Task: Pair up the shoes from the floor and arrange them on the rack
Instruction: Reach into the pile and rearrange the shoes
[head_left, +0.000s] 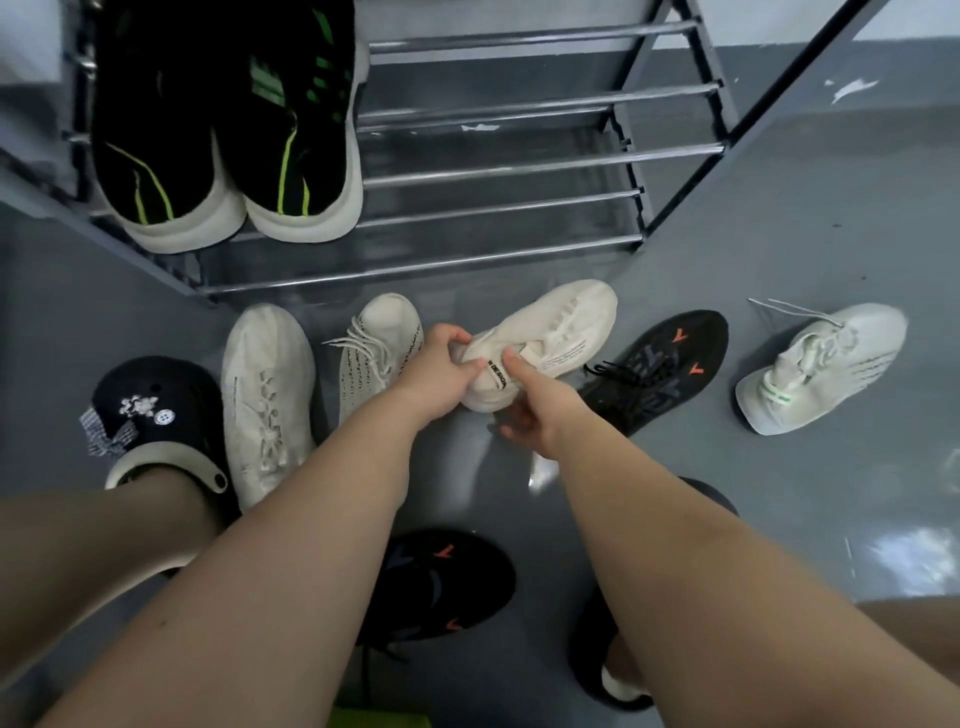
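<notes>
Grey glossy floor (779, 260) runs under a metal rack (498, 166), whose upper bars carry a pair of black shoes with green stripes (228, 124) at the left. On the floor, from the left: a black clog (156, 410) on the person's foot, a white sneaker (267, 395), then a cream laced sneaker (379, 348). Next, the left hand (441, 369) grips the heel of a lifted cream sneaker (550, 338), and the right hand (530, 410) pinches its heel tab, thumb on top. Further right lie a black sneaker with orange marks (660, 369) and a pale green-trimmed sneaker (821, 364); its black mate (441, 587) sits between the forearms
</notes>
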